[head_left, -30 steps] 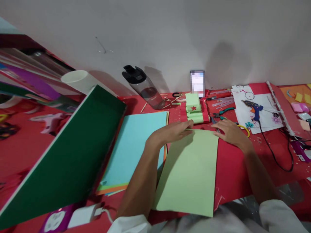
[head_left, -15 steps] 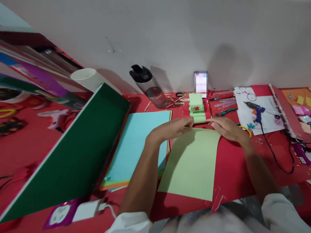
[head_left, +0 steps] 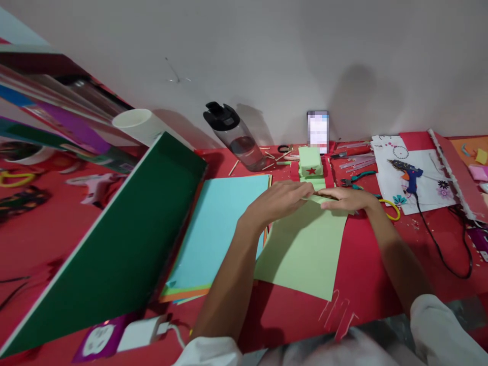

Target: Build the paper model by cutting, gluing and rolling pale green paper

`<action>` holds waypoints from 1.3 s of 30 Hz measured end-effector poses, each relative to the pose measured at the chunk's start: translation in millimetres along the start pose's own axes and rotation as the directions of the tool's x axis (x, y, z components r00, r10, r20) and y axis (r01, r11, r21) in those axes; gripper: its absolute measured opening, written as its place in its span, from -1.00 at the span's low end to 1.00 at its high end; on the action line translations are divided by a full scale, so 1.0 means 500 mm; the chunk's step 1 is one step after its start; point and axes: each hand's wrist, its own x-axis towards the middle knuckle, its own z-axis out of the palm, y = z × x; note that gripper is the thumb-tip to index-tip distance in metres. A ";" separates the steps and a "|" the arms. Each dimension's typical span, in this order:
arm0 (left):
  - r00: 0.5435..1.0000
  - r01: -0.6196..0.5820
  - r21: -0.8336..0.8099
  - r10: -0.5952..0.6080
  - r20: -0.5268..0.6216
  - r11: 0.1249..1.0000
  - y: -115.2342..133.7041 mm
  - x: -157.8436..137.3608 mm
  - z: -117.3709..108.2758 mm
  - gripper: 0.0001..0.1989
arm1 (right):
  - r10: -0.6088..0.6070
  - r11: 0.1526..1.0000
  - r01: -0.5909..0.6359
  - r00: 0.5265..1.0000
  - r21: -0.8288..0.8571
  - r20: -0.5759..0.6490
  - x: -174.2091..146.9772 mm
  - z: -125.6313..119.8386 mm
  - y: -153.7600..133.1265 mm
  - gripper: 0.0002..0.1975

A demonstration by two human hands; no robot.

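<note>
A sheet of light green paper (head_left: pixel 305 254) lies in front of me, its far edge turned up in a narrow fold. My left hand (head_left: pixel 282 201) is closed on the left part of that edge, thumb side hidden. On the right part, my right hand (head_left: pixel 341 200) grips the folded strip, with fingers pressed along it. Just beyond my hands stands a small light green paper box (head_left: pixel 310 161) with a red star on its front, resting on red and green strips.
A stack of coloured paper (head_left: pixel 229 218) and a slanted dark green board (head_left: pixel 114 244) lie left. Behind are a water bottle (head_left: pixel 244 147) and a phone (head_left: pixel 318 132). Pliers (head_left: pixel 360 177), yellow-handled scissors (head_left: pixel 392 209) and a blue glue gun (head_left: pixel 409 175) lie right.
The far edge of the green paper has been turned over towards me. My right hand has moved inward, closer to the left, and the sheet's near edge has shifted away from me.
</note>
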 end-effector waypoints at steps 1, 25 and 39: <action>1.000 0.000 0.006 0.000 0.005 1.000 -0.002 -0.002 0.000 -0.85 | 0.013 1.000 -0.013 1.000 -0.025 0.026 0.000 -0.001 0.001 -0.55; 0.974 0.149 0.055 -0.156 0.162 0.987 0.000 -0.002 0.013 -0.68 | 0.122 0.604 -0.190 0.982 -0.774 -0.145 0.001 0.041 -0.074 -0.67; 0.946 0.261 -0.353 -0.165 0.279 0.898 -0.020 -0.030 -0.009 -0.27 | 0.035 0.407 -0.126 0.992 -0.905 -0.123 0.013 0.059 -0.091 -0.71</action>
